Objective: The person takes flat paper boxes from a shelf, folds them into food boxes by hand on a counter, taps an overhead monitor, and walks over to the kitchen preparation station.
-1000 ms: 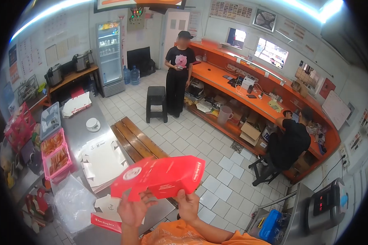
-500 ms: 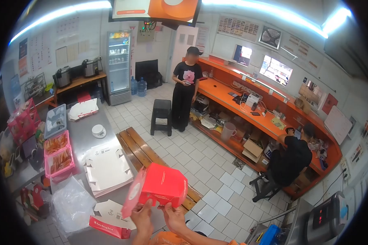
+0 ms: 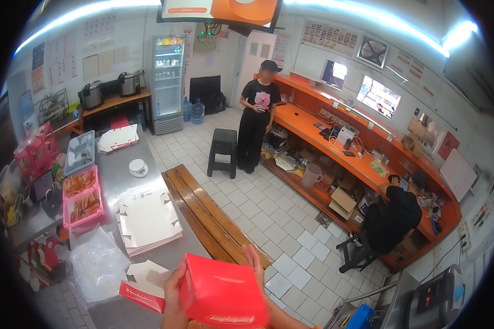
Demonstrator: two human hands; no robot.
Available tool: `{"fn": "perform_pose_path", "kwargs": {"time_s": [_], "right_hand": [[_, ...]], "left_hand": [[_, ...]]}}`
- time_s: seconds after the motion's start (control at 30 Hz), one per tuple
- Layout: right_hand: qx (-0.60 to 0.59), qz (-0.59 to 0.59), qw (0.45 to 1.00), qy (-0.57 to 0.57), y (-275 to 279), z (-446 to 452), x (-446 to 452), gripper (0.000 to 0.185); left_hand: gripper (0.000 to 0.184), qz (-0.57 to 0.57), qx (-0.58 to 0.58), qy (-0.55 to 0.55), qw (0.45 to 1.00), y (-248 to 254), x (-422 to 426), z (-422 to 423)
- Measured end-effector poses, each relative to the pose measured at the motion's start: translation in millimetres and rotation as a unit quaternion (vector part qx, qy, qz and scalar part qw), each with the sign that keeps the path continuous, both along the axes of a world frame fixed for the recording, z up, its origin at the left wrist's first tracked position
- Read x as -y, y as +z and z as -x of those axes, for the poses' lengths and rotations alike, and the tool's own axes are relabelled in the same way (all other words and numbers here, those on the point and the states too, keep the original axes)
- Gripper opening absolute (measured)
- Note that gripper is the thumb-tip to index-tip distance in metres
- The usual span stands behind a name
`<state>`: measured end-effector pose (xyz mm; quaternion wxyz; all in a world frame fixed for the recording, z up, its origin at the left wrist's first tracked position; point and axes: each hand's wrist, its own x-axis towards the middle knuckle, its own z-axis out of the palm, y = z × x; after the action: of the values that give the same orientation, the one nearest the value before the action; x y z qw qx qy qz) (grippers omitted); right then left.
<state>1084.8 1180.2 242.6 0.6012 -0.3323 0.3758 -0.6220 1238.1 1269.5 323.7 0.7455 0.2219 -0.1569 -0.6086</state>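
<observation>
The red box (image 3: pixel 222 293) was in front of the person's body, above the near end of the steel table (image 3: pixel 111 192). The left hand (image 3: pixel 173 290) gripped the box at its left side, with the fingers partly hidden behind it. The right hand (image 3: pixel 255 266) was at the right side, its visible fingers open and stretched upward; whether the palm pressed on the box, I could not tell. On the table, just left of the left hand, lay a half-folded carton (image 3: pixel 142 288). A plastic bag (image 3: pixel 96 268) was beside this carton, and farther along the table lay a stack of white card (image 3: pixel 148 225).
</observation>
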Motion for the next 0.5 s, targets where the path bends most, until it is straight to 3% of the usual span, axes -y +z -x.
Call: {"fn": "perform_pose_path", "kwargs": {"time_s": [0.07,0.1,0.17,0.2,0.23,0.27,0.3,0.33,0.37,0.4,0.47,0.5], "right_hand": [[-0.170,0.219,0.955,0.106,-12.0,19.0,15.9,0.045],[-0.088,0.090,0.986,0.112,26.9,12.4,0.5,0.045],[-0.051,0.036,0.992,0.105,41.2,8.1,2.4,0.042],[-0.013,-0.013,0.995,0.096,42.8,6.4,2.0,0.039],[-0.097,0.024,0.992,0.076,35.3,5.3,2.3,0.033],[-0.095,0.024,0.992,0.077,33.2,3.2,-2.0,0.033],[-0.275,0.140,0.950,0.039,32.1,-0.4,-7.7,0.032],[-0.442,0.249,0.861,0.000,27.9,-4.4,-14.6,0.030],[-0.375,0.261,0.890,-0.007,10.5,-12.9,-20.0,0.022],[-0.374,0.261,0.890,-0.005,-3.9,-19.6,-21.5,0.022],[-0.333,0.377,0.864,0.014,-22.1,-27.6,-20.7,0.014],[-0.369,0.406,0.831,0.089,-13.0,-22.9,-18.0,0.014]], "left_hand": [[0.045,-0.039,0.032,0.051,0.997,-15.7,-0.6,-5.6],[0.045,-0.043,0.032,0.051,0.997,-14.5,-1.3,-10.2],[0.044,0.074,-0.156,-0.081,0.982,-8.7,0.3,-17.6],[0.044,0.073,-0.155,-0.081,0.982,-16.3,1.5,-13.4],[0.044,0.054,0.079,-0.051,0.994,-29.1,5.1,-4.1],[0.045,0.032,0.308,-0.018,0.951,-36.0,8.1,5.1],[0.045,0.032,0.309,-0.017,0.950,-27.4,12.0,14.6],[0.044,0.044,0.522,0.092,0.847,-13.3,16.7,26.0],[0.043,0.053,0.699,0.193,0.686,-5.8,18.9,34.4],[0.043,0.051,0.700,0.194,0.686,-5.9,19.1,38.7],[0.037,-0.119,0.446,0.282,0.841,-7.4,19.2,43.1],[0.037,-0.121,0.445,0.283,0.841,-5.8,18.7,37.9]]}}
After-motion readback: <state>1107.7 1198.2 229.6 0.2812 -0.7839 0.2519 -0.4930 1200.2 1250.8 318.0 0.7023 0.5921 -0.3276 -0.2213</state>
